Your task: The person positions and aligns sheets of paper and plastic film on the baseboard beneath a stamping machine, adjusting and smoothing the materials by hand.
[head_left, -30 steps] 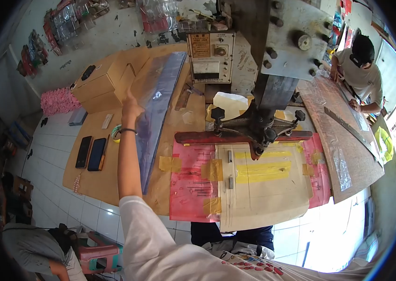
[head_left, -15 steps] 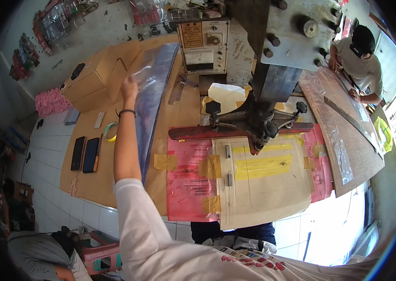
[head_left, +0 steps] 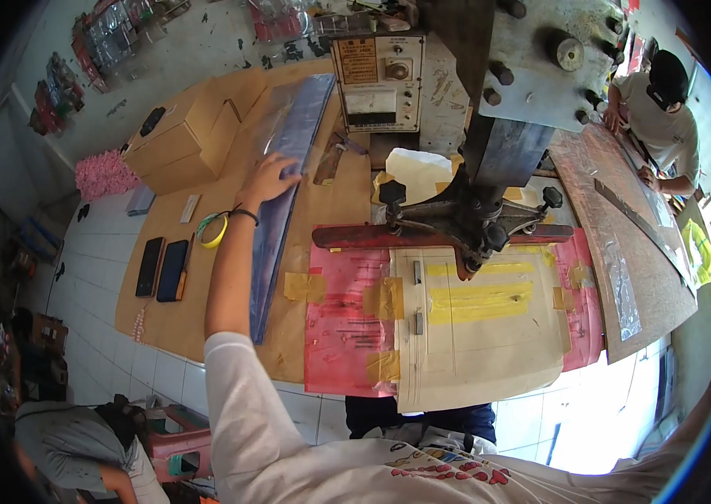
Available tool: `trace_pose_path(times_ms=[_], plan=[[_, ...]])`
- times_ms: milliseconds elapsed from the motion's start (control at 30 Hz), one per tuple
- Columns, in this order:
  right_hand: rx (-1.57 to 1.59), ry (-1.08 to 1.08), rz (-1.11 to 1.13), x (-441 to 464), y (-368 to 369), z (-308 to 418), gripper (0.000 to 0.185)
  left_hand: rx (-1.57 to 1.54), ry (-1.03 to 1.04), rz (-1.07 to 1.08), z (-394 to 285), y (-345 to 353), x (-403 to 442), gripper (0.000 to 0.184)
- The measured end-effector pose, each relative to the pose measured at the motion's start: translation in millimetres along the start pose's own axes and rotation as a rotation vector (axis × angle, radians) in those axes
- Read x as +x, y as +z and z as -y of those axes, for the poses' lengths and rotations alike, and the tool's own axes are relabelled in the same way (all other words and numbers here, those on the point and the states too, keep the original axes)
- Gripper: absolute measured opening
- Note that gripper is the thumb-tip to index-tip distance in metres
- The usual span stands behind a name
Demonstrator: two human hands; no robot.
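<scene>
My left hand (head_left: 270,178) lies on a long stack of clear bluish plastic sheets (head_left: 295,139) on the left of the table. Its fingers are stretched out and spread, with the arm reaching forward. A dark band circles the wrist, and close beside it is a roll of yellow tape (head_left: 213,229). My right hand is out of view; only the sleeve side shows at the lower right. In front of me, under a press head with a red bar (head_left: 355,238), lies a beige board (head_left: 490,361) with yellow tape strips, over pink sheeting (head_left: 343,336).
A cardboard box (head_left: 172,139) stands at the back left, near pink shredded material (head_left: 105,174). Two dark phone-like objects (head_left: 162,269) lie at the table's left. The machine's control box (head_left: 378,84) stands behind. A co-worker (head_left: 656,118) works at the right board; another person (head_left: 78,445) is at lower left.
My left hand has come nearer and to the right, from closed fingers at the sheets' far left side to spread fingers on the stack. The view has shifted slightly.
</scene>
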State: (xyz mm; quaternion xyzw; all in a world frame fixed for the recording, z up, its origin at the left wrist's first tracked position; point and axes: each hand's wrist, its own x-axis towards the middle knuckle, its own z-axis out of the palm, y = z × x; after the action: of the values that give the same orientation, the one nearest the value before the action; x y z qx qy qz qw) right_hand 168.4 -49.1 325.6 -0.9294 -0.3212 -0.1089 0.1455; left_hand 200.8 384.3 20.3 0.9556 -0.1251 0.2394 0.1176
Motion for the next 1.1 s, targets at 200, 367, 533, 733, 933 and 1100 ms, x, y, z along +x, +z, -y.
trace_pose_path(times_ms=[200,367,533,733,933,1100], plan=[[0.018,-0.148,-0.029,-53,-52,25,0.013,-0.267,-0.137,-0.669,-64,-37,32,0.031],[0.079,-0.376,0.069,-141,-93,58,0.013,-0.831,0.326,-0.715,-273,-155,1,0.032],[0.237,-0.669,0.23,-199,-96,77,0.014,-1.542,0.789,0.134,-413,-167,-88,0.089],[0.252,-0.515,-0.249,-232,-77,43,0.031,-1.791,0.441,0.723,-451,-130,-184,0.024],[0.61,0.036,-0.402,-306,-46,-12,0.052,-1.847,0.128,0.951,-456,-103,-261,0.013],[0.372,0.226,-0.017,-342,50,-36,0.038,-1.481,-0.162,1.142,-447,-90,-299,0.017]])
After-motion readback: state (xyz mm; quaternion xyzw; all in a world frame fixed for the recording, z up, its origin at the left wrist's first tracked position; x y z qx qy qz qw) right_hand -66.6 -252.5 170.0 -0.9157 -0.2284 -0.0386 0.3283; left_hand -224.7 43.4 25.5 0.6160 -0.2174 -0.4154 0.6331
